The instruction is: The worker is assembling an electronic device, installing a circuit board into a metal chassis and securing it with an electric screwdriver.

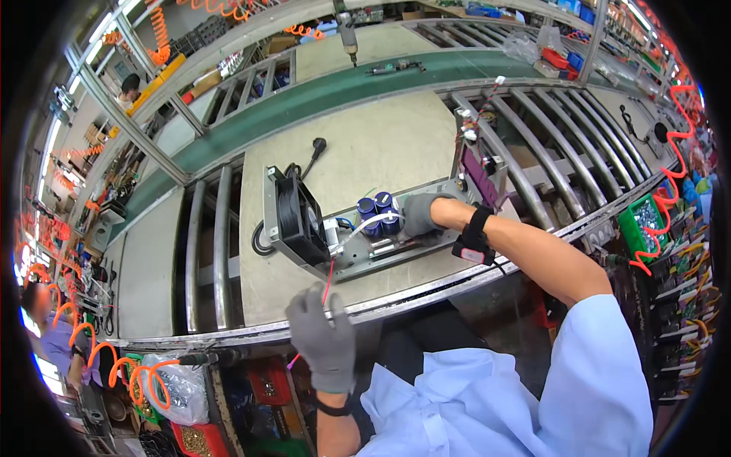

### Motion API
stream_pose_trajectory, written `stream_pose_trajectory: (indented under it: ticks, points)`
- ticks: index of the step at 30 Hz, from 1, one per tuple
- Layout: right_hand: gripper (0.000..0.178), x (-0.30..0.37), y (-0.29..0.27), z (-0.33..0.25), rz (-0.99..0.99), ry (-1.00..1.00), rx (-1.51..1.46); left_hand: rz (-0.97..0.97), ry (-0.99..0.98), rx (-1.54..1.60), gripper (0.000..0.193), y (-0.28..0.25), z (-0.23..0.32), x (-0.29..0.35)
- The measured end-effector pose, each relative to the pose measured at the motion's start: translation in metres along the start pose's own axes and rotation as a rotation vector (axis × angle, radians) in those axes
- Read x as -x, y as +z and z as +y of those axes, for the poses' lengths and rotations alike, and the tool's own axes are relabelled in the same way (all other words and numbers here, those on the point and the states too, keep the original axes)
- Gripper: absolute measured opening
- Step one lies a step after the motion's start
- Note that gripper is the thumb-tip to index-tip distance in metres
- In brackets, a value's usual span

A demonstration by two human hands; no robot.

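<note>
My left hand (324, 335), in a grey glove, is in front of the bench edge, its fingers bent around a thin red wire (328, 283). The wire runs up toward the black fan (297, 215), and its pink end sticks out beside the glove. My right hand (421, 215), also gloved, reaches down into the metal chassis (362, 265) beside the blue capacitors (378, 207); its fingertips are hidden. A white strip (371, 222) arches in front of the capacitors toward that hand. The fan stands upright at the chassis's left end.
A black power plug (319, 143) lies behind the fan on the pale board (381, 129). Metal rollers (544, 152) flank the board. A power screwdriver (347, 34) hangs above the green belt (304, 99). Small-parts bins, including a green one (643, 225), stand at the bench front.
</note>
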State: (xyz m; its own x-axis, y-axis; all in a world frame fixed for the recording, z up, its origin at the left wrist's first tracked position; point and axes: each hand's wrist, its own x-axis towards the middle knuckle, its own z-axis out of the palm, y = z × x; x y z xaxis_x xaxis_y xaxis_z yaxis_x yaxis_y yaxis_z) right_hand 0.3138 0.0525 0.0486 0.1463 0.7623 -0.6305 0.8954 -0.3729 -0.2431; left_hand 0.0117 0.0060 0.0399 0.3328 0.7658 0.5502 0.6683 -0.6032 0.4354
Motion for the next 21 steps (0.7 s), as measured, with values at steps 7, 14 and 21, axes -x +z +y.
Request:
stream_pose_trajectory:
  ticks: [7, 14, 21]
  points:
    - [0.056, 0.052, 0.041, 0.014, 0.444, -0.063, -0.333, -0.553, -0.311, 0.262, 0.02, 0.006, -0.034, 0.018]
    - [0.041, 0.113, 0.105, 0.005, 0.173, -0.393, -0.541, -0.591, -0.725, 1.06, 0.024, 0.058, 0.024, 0.005]
    - [0.016, 0.112, 0.095, 0.005, 0.424, -0.183, 0.109, -0.182, 0.016, 0.258, 0.014, 0.069, 0.049, -0.02]
